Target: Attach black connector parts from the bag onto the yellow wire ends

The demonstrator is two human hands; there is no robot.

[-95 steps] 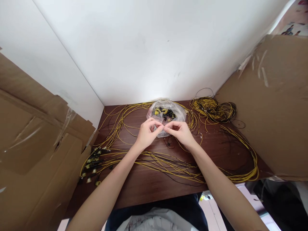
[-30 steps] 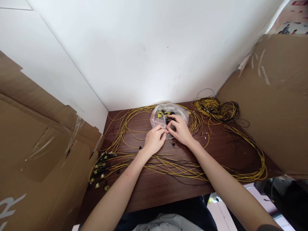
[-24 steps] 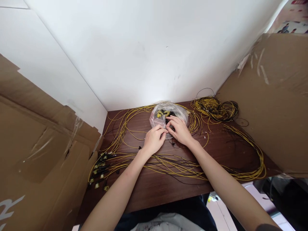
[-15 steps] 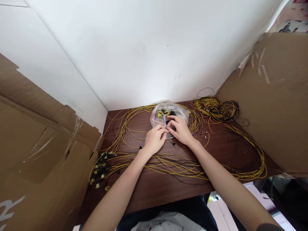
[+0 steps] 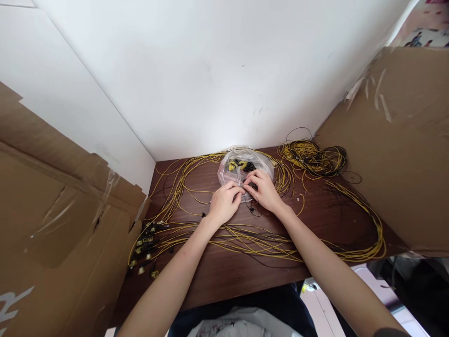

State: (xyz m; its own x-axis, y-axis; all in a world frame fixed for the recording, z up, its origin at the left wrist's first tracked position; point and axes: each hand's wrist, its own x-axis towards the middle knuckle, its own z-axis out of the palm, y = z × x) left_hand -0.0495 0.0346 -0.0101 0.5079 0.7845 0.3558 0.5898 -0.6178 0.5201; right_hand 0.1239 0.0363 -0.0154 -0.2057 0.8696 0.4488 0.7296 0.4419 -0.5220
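Over the front edge of a clear plastic bag (image 5: 224,171), my left hand (image 5: 224,203) and my right hand (image 5: 262,189) almost meet at the fingertips. Both are closed in a pinch. A thin black wire (image 5: 258,214) loops down from between them, so they seem to grip it; its end at the fingertips is too small to make out. Inside the bag lie small yellow parts (image 5: 235,164) and black parts (image 5: 249,166). A small black piece (image 5: 251,210) rests just below my right hand.
Yellow and black wires (image 5: 259,234) run across the brown table (image 5: 224,276) under my forearms. Their ends with black and yellow connectors (image 5: 147,241) gather at the left. A tangled wire coil (image 5: 308,157) sits at the back right. Cardboard (image 5: 396,154) and another cardboard piece (image 5: 70,220) flank the table.
The fingers of my right hand have come down and closed nearer to my left fingertips. The view has shifted very slightly; the wires and bag stay in place.
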